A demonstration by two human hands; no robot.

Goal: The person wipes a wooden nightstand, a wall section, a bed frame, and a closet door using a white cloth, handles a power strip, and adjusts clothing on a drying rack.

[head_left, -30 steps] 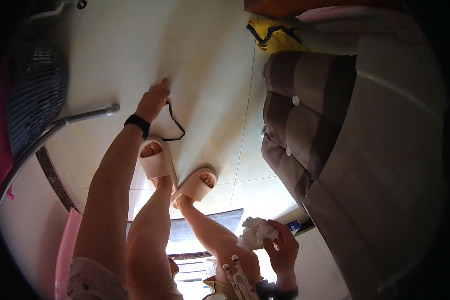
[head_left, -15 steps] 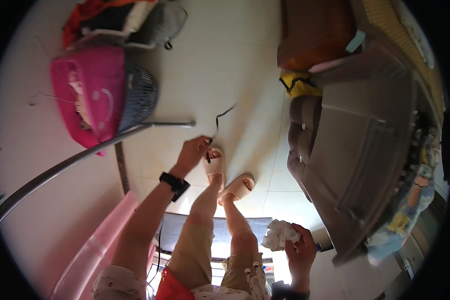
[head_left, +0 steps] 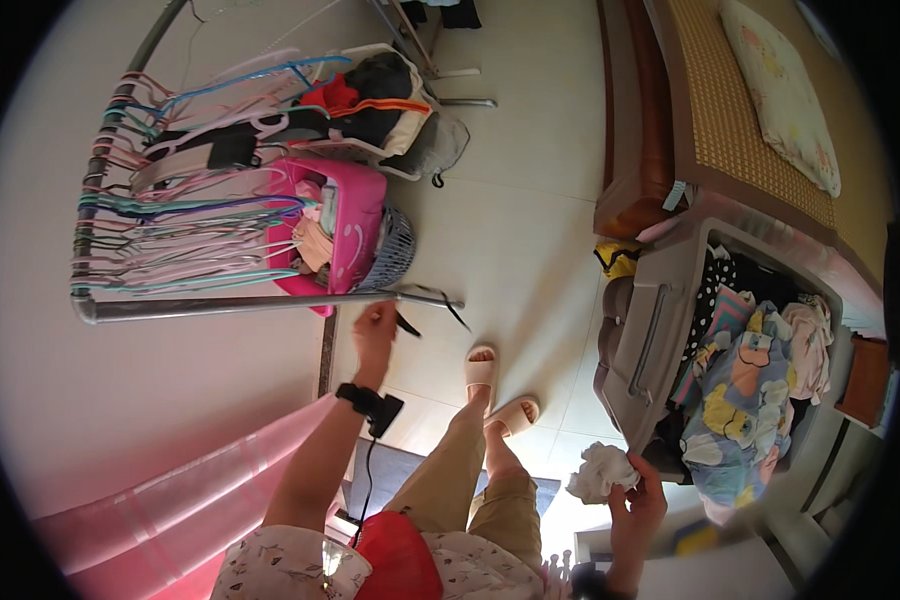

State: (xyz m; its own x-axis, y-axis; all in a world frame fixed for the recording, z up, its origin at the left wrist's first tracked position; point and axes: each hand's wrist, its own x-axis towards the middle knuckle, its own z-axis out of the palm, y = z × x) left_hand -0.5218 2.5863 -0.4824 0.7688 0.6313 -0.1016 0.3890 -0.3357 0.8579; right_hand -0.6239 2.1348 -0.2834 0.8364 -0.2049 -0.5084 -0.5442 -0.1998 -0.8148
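My left hand [head_left: 375,318] is closed on a thin black strap [head_left: 408,325], beside the lower bar of the hanger rack. A second dark length of strap [head_left: 454,312] dangles farther right; whether it is the same piece I cannot tell. At the lower right my right hand [head_left: 642,505] has its fingers closed on a crumpled white bundle [head_left: 604,474], thin and soft like cloth. It is held near the corner of an open grey-brown storage box [head_left: 638,330], whose inside is full of folded and bunched clothes [head_left: 745,385].
A metal rack [head_left: 200,307] carries many coloured hangers [head_left: 190,210] on the left. Behind it stand a pink basket [head_left: 355,215] with clothes and a grey slatted basket [head_left: 395,250]. A bed [head_left: 660,110] with a pillow [head_left: 785,95] lies far right. A pink curtain [head_left: 185,480] hangs near left.
The view has swung, bringing the hangers and the open box's contents into sight. My left hand has shifted left relative to the rack's foot, with the strap. The right still holds the white bundle.
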